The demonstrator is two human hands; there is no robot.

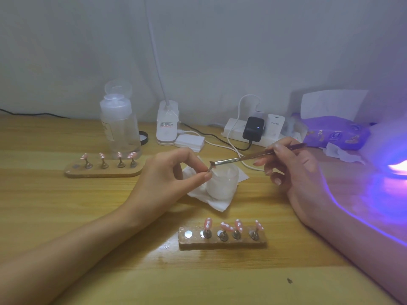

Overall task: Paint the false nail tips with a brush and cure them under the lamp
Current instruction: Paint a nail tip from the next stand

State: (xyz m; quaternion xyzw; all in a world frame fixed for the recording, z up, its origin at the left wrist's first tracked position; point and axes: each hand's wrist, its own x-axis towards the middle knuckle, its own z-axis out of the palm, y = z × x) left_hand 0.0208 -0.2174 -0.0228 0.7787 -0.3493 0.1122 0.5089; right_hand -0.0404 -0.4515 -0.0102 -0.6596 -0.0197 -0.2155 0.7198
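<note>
Already most of the painting looks done, judging by how things lie. Eight nail tips point(238, 224) stand on little metal stalks. Four are on the near holder point(222, 245) in front of the person, and four are on the far holder point(103, 173) to the left, just in front of a clear bottle point(120, 122). All eight are pink with white dots. Each holder has one bare spot, so one or two tips seem to be out of their rows.

The left hand point(174, 172) pinches a small piece point(209, 170) between thumb and forefinger. It is held just above a white jar point(222, 183) that sits on a tissue point(217, 203) in the middle of the bench point(55, 201). The piece is too small to say whether it is a tip on its stalk. The right hand point(293, 170) holds the brush point(253, 155) like a pen, fingers curled round the handle. The bristles touch or nearly touch that piece, so the step in hand is likely painting or dotting one more tip.

At the right edge the lamp point(396, 167) glows violet and throws light along the right forearm. Whether anything lies under it is hidden. What is left, I judge, is to finish this piece and cure it, and perhaps to do the same for the other missing one.
</note>
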